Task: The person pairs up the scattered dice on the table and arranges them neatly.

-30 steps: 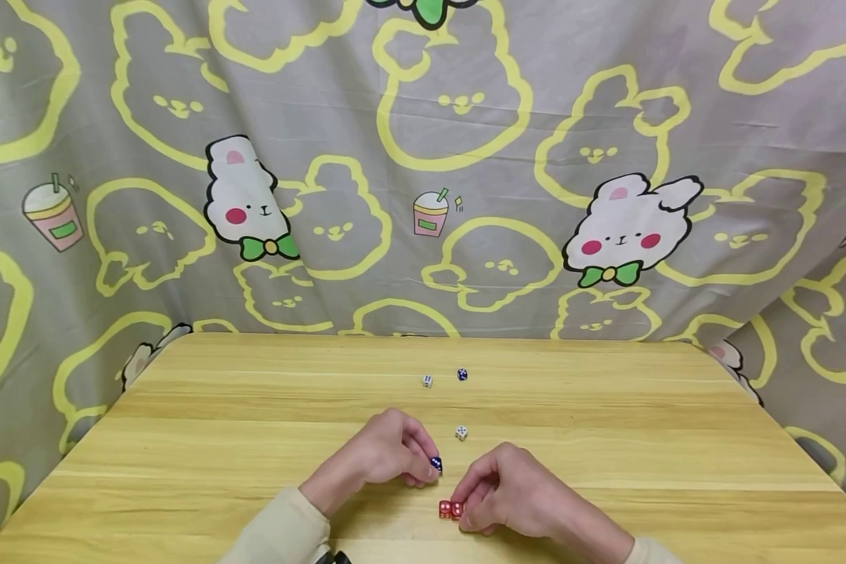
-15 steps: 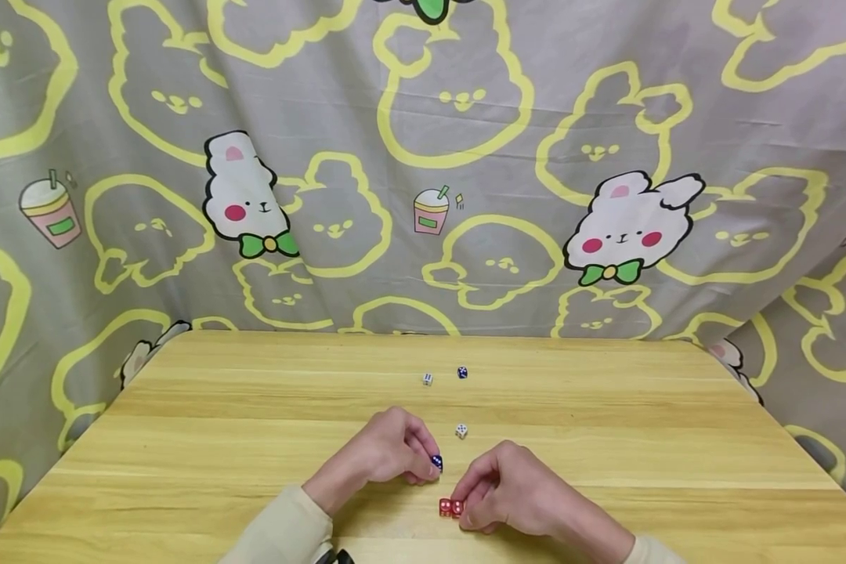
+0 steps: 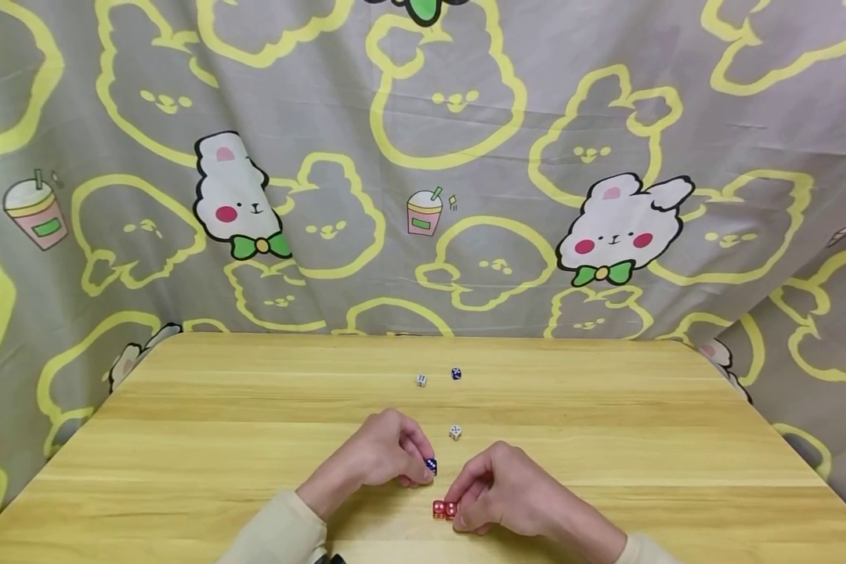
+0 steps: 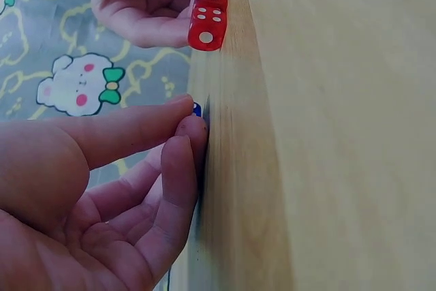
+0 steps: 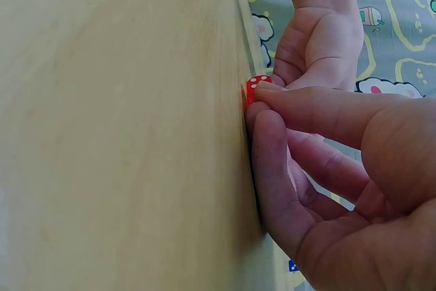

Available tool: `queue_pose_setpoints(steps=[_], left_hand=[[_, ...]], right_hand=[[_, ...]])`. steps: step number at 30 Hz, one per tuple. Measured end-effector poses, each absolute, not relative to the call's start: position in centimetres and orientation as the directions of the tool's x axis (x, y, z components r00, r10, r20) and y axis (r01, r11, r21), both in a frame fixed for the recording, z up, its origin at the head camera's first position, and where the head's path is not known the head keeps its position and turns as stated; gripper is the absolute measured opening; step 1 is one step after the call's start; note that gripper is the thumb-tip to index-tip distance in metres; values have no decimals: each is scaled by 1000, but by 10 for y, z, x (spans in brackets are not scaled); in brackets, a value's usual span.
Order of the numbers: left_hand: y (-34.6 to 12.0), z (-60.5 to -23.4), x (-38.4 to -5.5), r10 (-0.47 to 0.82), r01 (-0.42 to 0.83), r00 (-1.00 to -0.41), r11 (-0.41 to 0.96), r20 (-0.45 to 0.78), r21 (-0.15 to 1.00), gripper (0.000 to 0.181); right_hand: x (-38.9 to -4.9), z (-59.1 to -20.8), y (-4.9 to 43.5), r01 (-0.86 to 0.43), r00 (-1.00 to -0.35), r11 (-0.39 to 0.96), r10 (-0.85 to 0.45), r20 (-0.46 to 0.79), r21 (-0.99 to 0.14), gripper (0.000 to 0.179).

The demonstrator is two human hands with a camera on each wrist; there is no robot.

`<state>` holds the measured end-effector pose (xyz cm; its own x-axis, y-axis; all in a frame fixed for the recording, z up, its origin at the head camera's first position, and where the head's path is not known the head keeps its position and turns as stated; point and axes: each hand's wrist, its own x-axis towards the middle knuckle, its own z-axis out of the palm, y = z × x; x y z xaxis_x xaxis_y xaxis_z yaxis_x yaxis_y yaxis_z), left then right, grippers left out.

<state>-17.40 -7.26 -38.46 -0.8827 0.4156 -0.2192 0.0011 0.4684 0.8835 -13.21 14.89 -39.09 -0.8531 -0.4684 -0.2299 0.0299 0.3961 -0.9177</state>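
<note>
My left hand (image 3: 388,448) pinches a blue die (image 3: 432,466) between thumb and fingers, low at the tabletop. In the left wrist view only a sliver of that blue die (image 4: 197,109) shows past the fingertips. Nearer the front, my right hand (image 3: 507,489) pinches the right one of two red dice (image 3: 439,510) that sit side by side. The left wrist view shows a red die (image 4: 208,25) with white dots, right by the right hand's fingertips. Fingers cover much of the red die (image 5: 257,86) in the right wrist view.
A white die (image 3: 454,432) lies just beyond the hands. Farther back are another white die (image 3: 421,381) and a second blue die (image 3: 456,374). The wooden table (image 3: 606,423) ends at a grey patterned curtain (image 3: 366,258) behind and at both sides.
The whole head view has shifted slightly, so everything appears a little farther left. Both hands keep their grip, and the dice lie as before.
</note>
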Motion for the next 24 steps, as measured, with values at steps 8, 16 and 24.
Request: queue_pose_setpoints(steps=[8,16,24], left_hand=[[-66,-384,-173,423,5,-879,468,-219,884,19],[-65,-384,-173,411,-8,-881,483,-235,876,20],[-66,-384,-173,415,-15,-878,475,-239,880,18]], right_hand=[[-131,-392,150,33,-853,393,-467,-231,-919,16],[-131,-393,150,35,-851,395,-470,-234,-918,16],[-132,-394,149,38,-850,388,-472,-234,-921,17]])
